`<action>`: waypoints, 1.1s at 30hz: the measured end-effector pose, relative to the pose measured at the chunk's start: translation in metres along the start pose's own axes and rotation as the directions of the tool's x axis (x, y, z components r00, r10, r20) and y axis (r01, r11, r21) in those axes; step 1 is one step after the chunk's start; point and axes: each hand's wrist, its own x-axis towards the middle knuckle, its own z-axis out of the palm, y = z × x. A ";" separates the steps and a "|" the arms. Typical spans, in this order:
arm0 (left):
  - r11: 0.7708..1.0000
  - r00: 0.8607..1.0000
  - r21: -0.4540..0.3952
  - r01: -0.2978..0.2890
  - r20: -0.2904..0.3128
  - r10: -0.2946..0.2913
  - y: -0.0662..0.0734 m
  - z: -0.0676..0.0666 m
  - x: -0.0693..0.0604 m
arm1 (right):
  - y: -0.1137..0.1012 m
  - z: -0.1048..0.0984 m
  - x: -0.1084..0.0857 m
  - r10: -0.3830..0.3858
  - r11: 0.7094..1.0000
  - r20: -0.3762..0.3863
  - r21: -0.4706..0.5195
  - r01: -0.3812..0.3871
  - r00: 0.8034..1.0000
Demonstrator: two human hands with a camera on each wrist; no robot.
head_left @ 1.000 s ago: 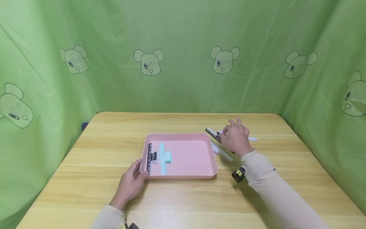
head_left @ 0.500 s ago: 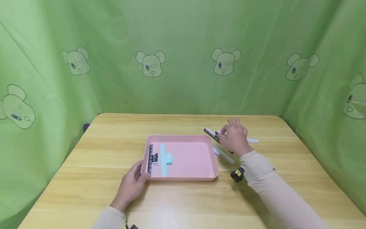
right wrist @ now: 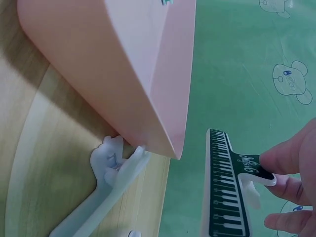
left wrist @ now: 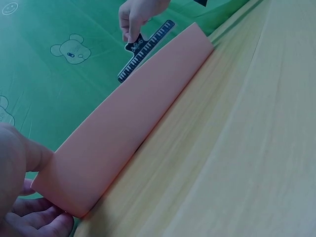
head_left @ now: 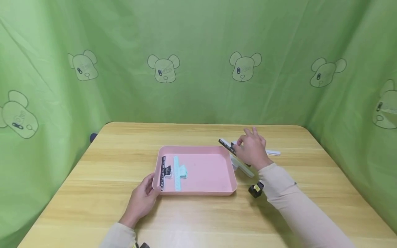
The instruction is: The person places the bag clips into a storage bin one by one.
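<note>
My right hand (head_left: 252, 150) pinches a black music clip (head_left: 227, 146) with a piano-key pattern by its handle. In the right wrist view that piano-key clip (right wrist: 227, 192) is held above the table, close to the tray's right end. My left hand (head_left: 142, 200) grips the near left corner of a pink tray (head_left: 207, 172), thumb over the rim; the left wrist view shows fingers under the tray wall (left wrist: 118, 123). Inside the tray, at the left, lie another black piano-key clip (head_left: 162, 174) and a mint clip (head_left: 177, 174), side by side.
Against the tray's right side lies a white clip (head_left: 245, 168) on the wooden table (head_left: 198, 220). Farther right, another white bar (head_left: 273, 152) is partly hidden behind my right hand. A green curtain (head_left: 198, 100) hangs around the table.
My right hand has shifted slightly left toward the tray with the piano-key clip. My left hand keeps its grip on the tray corner.
</note>
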 end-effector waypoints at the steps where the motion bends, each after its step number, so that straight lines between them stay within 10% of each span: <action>1: 1.000 1.000 -0.003 0.000 0.000 0.000 0.000 0.000 0.000 | 0.000 0.000 0.000 0.000 1.000 0.001 0.001 0.000 1.000; 33: 1.000 1.000 -0.029 0.006 -0.009 -0.006 0.000 0.001 0.000 | -0.012 0.002 0.000 -0.003 1.000 0.005 0.013 0.003 1.000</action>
